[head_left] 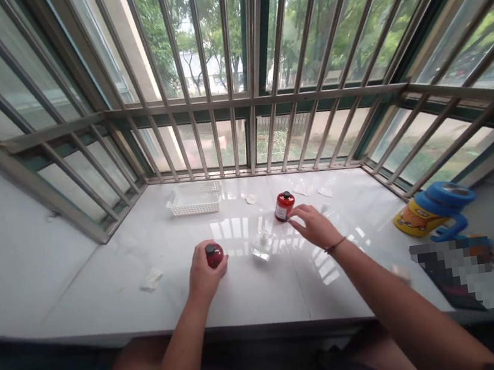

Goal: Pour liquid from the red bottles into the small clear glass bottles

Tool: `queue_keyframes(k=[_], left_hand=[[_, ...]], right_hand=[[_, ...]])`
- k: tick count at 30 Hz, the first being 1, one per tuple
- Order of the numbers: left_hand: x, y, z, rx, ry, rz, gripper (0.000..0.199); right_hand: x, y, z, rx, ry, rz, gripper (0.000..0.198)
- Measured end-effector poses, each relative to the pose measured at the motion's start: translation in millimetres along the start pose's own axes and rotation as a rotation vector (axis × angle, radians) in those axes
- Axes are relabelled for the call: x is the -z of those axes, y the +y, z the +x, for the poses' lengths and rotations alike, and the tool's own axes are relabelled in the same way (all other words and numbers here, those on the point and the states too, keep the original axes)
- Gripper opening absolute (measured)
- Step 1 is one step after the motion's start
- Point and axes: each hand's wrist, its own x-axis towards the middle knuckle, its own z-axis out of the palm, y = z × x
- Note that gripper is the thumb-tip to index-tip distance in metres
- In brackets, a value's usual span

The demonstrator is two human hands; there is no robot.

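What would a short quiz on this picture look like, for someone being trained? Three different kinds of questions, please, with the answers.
1. Fill the gap: the mug has a ____ lid.
2. True or false: in the picture, the basket is to the left of the mug.
3. Multiple choice: which of these is the right hand nearest to?
A) the mug
B) the basket
C) a bottle

Key:
1. Blue.
2. True.
3. C; the left hand holds another bottle.
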Motion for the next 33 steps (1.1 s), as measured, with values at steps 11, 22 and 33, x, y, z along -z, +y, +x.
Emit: queue_keyframes(k=[11, 22, 33], left_hand=[[2, 1, 1, 0.000, -0.028, -0.040, 0.043], [1, 3, 0, 0.059, -0.050, -0.121, 0.045], [-15, 17, -1, 0.053, -0.145, -0.204, 0.046]], right_hand=[[-112, -103, -3, -0.133, 0.146, 0.506, 0.027], [-91, -93, -96, -0.292, 0.274, 0.622, 0.029], [-99, -91, -106, -0.407, 0.356, 0.622, 0.030]])
